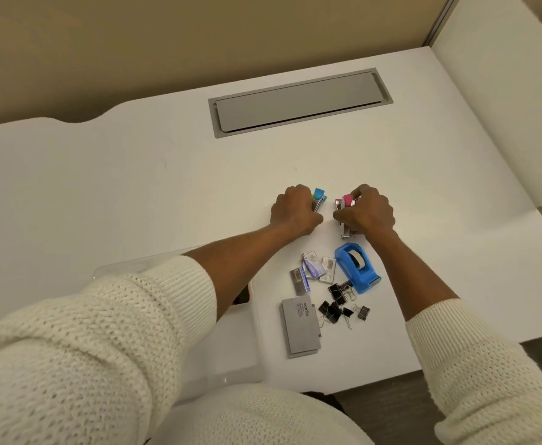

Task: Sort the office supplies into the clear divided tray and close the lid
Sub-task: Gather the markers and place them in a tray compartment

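My left hand [293, 211] is closed around a small blue stapler [319, 195] on the white desk. My right hand [367, 211] grips a small pink stapler [346, 200], with another metal stapler end [348, 232] showing under its palm. Nearer to me lie a blue tape dispenser [358, 268], small staple boxes [314, 268], several black binder clips [340, 303] and a grey Camlin box [300, 327]. The clear tray [231, 348] sits at the desk's near left, mostly hidden by my left sleeve; its compartments cannot be made out.
A grey cable hatch [298, 102] is set into the white desk [134, 187] behind the hands. A white partition [504, 107] rises on the right. The desk's front edge runs just below the Camlin box.
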A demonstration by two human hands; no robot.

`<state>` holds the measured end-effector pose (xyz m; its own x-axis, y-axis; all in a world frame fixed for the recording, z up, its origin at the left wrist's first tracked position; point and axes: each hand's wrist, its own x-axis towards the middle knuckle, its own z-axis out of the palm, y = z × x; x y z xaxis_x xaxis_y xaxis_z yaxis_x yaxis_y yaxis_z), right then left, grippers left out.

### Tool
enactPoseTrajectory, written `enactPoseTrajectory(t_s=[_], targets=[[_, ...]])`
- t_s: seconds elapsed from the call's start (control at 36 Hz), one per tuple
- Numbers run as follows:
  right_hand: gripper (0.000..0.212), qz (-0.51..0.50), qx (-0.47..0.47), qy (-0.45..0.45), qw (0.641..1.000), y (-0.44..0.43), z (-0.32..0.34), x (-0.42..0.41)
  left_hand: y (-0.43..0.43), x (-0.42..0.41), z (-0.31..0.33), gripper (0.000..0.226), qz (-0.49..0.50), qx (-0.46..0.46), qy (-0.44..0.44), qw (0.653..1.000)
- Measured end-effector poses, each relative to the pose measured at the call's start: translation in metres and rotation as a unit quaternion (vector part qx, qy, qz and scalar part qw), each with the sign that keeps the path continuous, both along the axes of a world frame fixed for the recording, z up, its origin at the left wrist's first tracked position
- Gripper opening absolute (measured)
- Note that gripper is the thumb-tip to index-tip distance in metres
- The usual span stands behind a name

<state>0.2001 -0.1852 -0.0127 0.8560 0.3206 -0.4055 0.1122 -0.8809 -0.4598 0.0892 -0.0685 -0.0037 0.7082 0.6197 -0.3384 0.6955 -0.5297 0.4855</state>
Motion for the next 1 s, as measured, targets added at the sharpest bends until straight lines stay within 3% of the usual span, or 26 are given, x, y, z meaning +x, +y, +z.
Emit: enactPoseTrajectory(t_s=[0.22,0.42,0.56,0.81,0.83,0.94,1.0], targets=[[0.054,-0.005,0.063,-0.026,0.998,0.007,0.051,-0.018,0.013,-0.049,0.052,0.034,-0.007,-0.01,-0.05,0.999],[0.051,0.068,0.106,0.003,0.992,0.005,0.107,-0.092,0.004,-0.15,0.094,0.033,0.072,-0.011,-0.065,0.995],[0.045,0.091,0.115,0.052,0.988,-0.009,0.114,-0.155,-0.02,-0.227,0.091,0.036,0.117,-0.015,-0.019,0.993],[0.044,0.118,0.086,0.076,0.986,-0.04,0.086,-0.221,-0.073,-0.274,0.053,0.036,0.058,-0.023,0.067,0.996],[0.045,0.122,0.081,0.075,0.986,-0.044,0.084,-0.225,-0.076,-0.272,0.05,0.038,0.051,-0.018,0.077,0.996],[0.052,0.131,0.064,0.074,0.987,-0.056,0.079,-0.233,-0.086,-0.265,0.033,0.091,-0.003,0.042,0.136,0.99],[0.052,0.13,0.06,0.073,0.987,-0.061,0.079,-0.236,-0.09,-0.261,0.029,0.097,-0.029,0.078,0.157,0.984]])
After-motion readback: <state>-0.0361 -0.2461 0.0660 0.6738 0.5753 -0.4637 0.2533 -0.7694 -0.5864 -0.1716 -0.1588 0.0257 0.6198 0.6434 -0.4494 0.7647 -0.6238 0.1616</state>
